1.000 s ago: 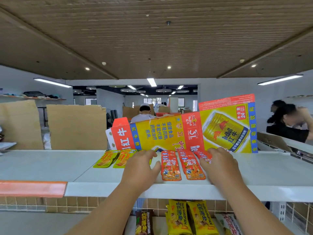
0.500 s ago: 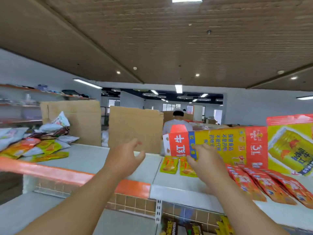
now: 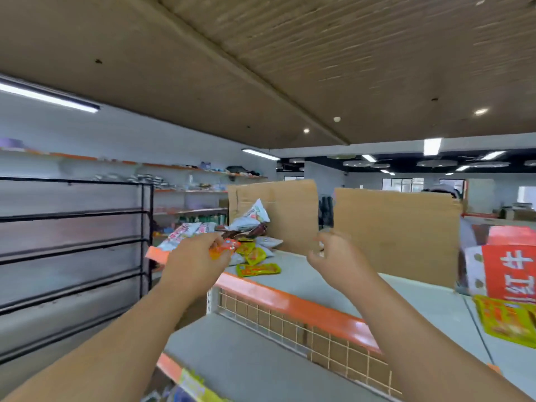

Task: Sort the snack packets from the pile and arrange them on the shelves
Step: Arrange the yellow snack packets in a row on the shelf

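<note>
Head view. Your left hand (image 3: 195, 264): fingers pinching an orange packet (image 3: 224, 247) at the near edge of the pile (image 3: 250, 224). Your right hand (image 3: 340, 258): loosely curled, empty. Top shelf (image 3: 327, 288): yellow packets (image 3: 508, 321) placed far right; the pile looks largely unsorted.

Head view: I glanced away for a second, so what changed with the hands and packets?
Both hands left the sorted row by the red carton and swung left toward the pile. The left hand now pinches an orange packet; the right hand hovers empty. The red carton and yellow packets stayed put.
</note>
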### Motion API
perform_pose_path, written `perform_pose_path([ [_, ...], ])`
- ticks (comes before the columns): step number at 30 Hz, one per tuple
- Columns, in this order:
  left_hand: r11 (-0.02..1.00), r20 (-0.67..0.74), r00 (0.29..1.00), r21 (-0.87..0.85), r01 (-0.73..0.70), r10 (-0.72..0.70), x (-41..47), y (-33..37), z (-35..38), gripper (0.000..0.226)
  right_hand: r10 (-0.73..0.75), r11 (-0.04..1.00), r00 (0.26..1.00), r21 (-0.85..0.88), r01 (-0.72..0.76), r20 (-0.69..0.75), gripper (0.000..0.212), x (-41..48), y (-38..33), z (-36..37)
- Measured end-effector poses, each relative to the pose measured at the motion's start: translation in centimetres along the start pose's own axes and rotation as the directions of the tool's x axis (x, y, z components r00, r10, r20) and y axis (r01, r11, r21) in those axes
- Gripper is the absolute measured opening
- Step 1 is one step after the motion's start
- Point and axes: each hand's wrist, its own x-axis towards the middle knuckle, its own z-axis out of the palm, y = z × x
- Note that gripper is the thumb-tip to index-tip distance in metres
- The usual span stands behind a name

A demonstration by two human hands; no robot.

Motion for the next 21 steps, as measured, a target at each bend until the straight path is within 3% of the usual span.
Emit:
perform_pose_path([
  [6,0.995,0.035,0.997,0.070,0.071,-0.073,1.2,-5.3,-0.2,0.032,-0.096,0.995,0.993,0.028,0.095,0.067,0.019,3.4,-3.9,5.0],
  [14,0.989,0.112,0.989,0.122,0.078,-0.092,6.5,-6.6,3.4,0.036,-0.155,0.988,0.950,0.059,0.144,0.272,0.035,10.5,-3.2,9.9],
  [21,0.979,0.278,0.950,0.183,0.095,-0.144,11.0,-7.5,8.2,0.049,-0.199,0.939,0.755,-0.098,0.329,0.625,0.041,15.2,-3.2,13.3],
])
